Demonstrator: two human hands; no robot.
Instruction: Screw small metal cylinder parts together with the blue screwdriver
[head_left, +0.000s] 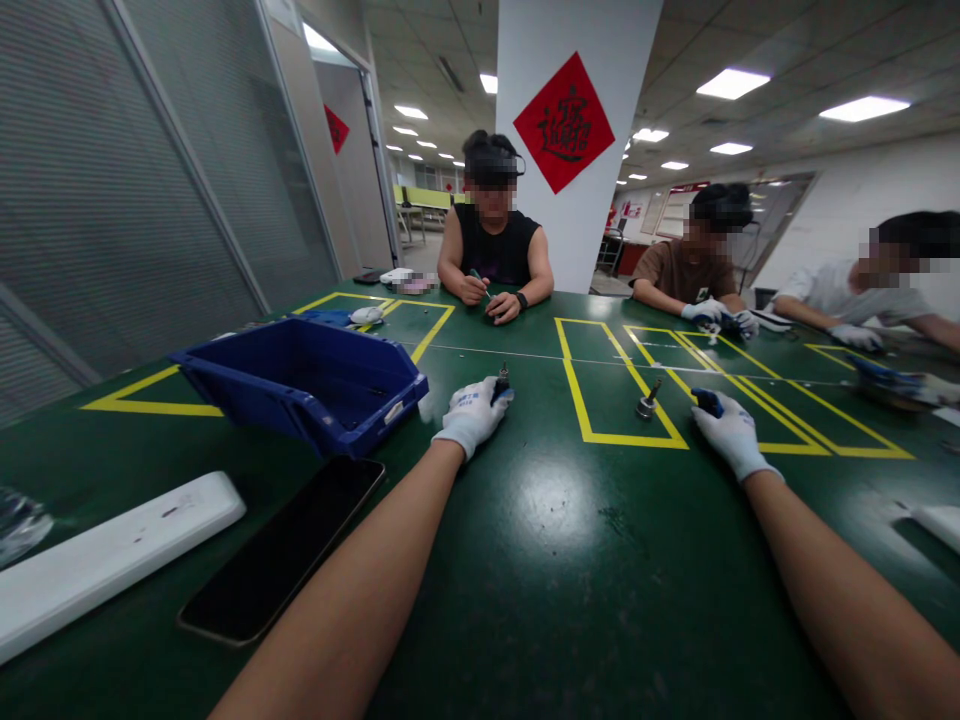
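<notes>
My left hand (474,414) wears a white glove with dark blue fingertips. Its fingers are closed around a small metal spindle-like part (504,374), whose thin tip points up. To the right, a similar metal part (646,406), with a round base and a slim slanting shaft, rests on the green table inside a yellow-taped box. Beyond it, my right hand (726,432), gloved the same way, lies on the table with its fingers curled in. Whether anything sits under those fingers is hidden.
A blue open bin (300,385) stands left of my left hand. Nearer me lie a black phone (289,550) and a long white case (120,560). Yellow tape (634,439) marks boxes on the table (555,610). One person (495,240) sits opposite; two others work at the right.
</notes>
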